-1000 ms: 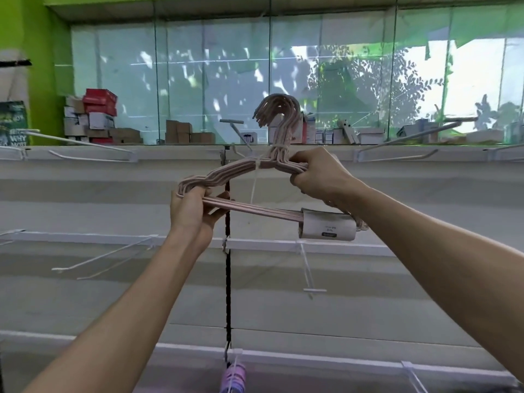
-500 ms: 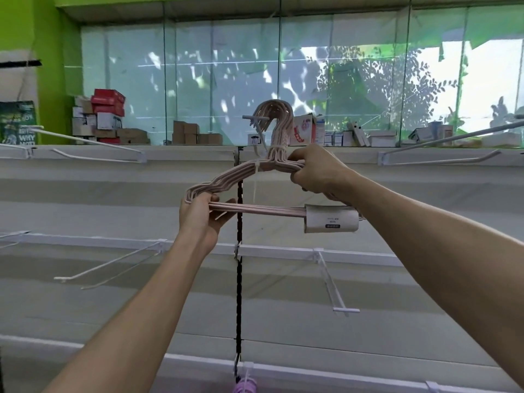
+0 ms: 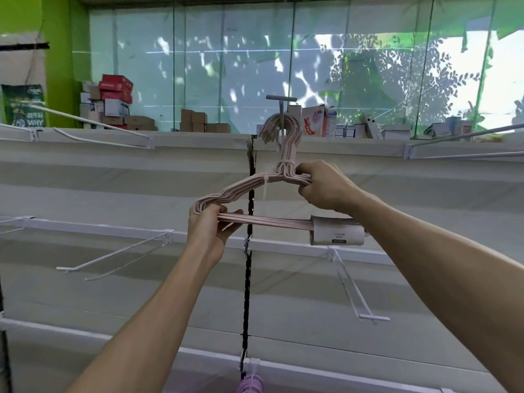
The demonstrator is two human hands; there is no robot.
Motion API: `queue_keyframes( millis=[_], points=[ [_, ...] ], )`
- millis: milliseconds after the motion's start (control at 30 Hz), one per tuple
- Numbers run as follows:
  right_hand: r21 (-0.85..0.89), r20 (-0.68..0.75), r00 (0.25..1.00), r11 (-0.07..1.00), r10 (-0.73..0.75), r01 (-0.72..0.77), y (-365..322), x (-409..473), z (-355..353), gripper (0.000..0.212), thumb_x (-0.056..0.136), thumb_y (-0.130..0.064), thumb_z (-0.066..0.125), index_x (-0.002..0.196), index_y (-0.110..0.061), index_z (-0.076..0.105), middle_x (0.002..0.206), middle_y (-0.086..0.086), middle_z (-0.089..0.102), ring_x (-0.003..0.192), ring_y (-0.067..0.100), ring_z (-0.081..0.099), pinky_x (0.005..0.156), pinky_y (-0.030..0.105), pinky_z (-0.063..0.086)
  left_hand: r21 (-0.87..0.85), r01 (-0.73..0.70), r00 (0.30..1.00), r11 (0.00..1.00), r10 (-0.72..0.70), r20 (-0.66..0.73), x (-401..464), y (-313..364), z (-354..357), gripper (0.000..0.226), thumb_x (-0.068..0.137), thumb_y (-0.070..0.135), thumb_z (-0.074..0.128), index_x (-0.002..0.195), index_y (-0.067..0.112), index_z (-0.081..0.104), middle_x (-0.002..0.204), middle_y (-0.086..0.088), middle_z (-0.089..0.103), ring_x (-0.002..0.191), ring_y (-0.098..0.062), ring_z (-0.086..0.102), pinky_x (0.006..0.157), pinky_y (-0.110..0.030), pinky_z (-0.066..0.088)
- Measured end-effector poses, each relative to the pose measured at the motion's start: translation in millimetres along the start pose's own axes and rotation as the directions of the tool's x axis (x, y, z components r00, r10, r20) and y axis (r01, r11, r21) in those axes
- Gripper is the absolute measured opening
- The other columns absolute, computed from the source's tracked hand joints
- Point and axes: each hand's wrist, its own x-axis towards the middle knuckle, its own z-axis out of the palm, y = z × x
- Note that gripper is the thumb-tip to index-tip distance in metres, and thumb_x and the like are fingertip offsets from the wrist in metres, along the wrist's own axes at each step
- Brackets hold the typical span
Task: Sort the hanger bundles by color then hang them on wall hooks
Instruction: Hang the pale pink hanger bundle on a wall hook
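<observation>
While both hands lift it to the top rail, the pink hanger bundle (image 3: pixel 252 191) sits at the wall's centre seam, its clustered hook ends (image 3: pixel 282 131) level with the upright wall hook (image 3: pixel 281 109); whether they are already over the prong cannot be told. Left hand (image 3: pixel 211 231): closed around the bundle's left shoulder and bottom bar. Right hand (image 3: pixel 326 188): closed on the right shoulder beside the neck. Paper label sleeve (image 3: pixel 337 235): on the bottom bar, below the right hand. Purple hanger bundle (image 3: pixel 251 384): hung on a lower rail. Handling: keep all hook ends together, clear the prong's crossbar, lower squarely, release only once the weight settles.
</observation>
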Motion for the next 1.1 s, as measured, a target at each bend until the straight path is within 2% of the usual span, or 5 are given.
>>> queue_keyframes(
  millis=[167, 333, 533, 833, 1100],
  points=[
    [-0.077, -0.012, 0.998, 0.995, -0.067, 0.066, 11.3, 1.7, 9.2, 0.027, 0.091, -0.004, 0.045, 0.082, -0.028, 0.05, 0.08, 0.001, 0.055, 0.074, 0.028, 0.054, 0.069, 0.042, 0.049, 0.392, -0.103, 0.989, 0.914, 0.137, -0.061, 14.8, -12.1, -14.7, 0.027, 0.088, 0.008, 0.062, 0.113, 0.013, 0.053, 0.099, -0.013, 0.064, 0.082, -0.021, 0.062, 0.077, -0.042, 0.058],
    [-0.068, -0.01, 0.995, 0.993, -0.095, 0.095, 15.3, 4.6, 14.9, 0.023, 0.093, -0.005, 0.044, 0.088, -0.027, 0.051, 0.086, 0.004, 0.058, 0.074, 0.027, 0.055, 0.067, 0.04, 0.048, 0.819, -0.456, 0.838, 0.348, 0.479, 0.263, 17.2, 12.9, -15.6, 0.068, 0.077, 0.009, 0.074, 0.137, 0.026, 0.047, 0.126, -0.004, 0.051, 0.105, -0.017, 0.054, 0.092, -0.036, 0.05],
    [-0.07, -0.05, 0.993, 0.992, -0.105, 0.102, 17.1, 1.1, 20.2, 0.024, 0.098, -0.02, 0.052, 0.121, -0.022, 0.059, 0.103, 0.007, 0.067, 0.084, 0.027, 0.06, 0.076, 0.043, 0.054, 0.769, -0.582, 0.727, -0.264, 0.255, 0.638, 16.1, 38.6, 4.6, 0.065, 0.083, 0.014, 0.065, 0.141, 0.035, 0.044, 0.132, 0.005, 0.057, 0.114, -0.022, 0.059, 0.089, -0.043, 0.051],
    [-0.465, -0.148, 0.939, 0.86, -0.31, 0.21, 28.3, -15.8, 35.0, 0.028, 0.107, -0.019, 0.037, 0.134, -0.017, 0.034, 0.108, 0.011, 0.059, 0.072, 0.036, 0.058, 0.057, 0.041, 0.042, 0.591, -0.715, 0.551, -0.375, 0.218, 0.805, 4.1, 27.8, 37.9, 0.047, 0.103, 0.03, 0.04, 0.149, 0.036, 0.033, 0.136, 0.006, 0.058, 0.113, -0.026, 0.06, 0.082, -0.04, 0.048],
    [-0.422, -0.046, 0.969, 0.884, -0.243, 0.202, 40.5, 9.6, 37.7, 0.042, 0.098, -0.003, 0.048, 0.118, -0.025, 0.019, 0.098, 0.016, 0.056, 0.069, 0.036, 0.051, 0.062, 0.047, 0.047, 0.605, -0.695, 0.625, -0.388, 0.088, 0.775, 25.2, 26.4, 55.5, 0.047, 0.107, 0.019, 0.037, 0.152, 0.03, 0.032, 0.132, -0.004, 0.062, 0.114, -0.031, 0.056, 0.088, -0.039, 0.038]
  ],
)
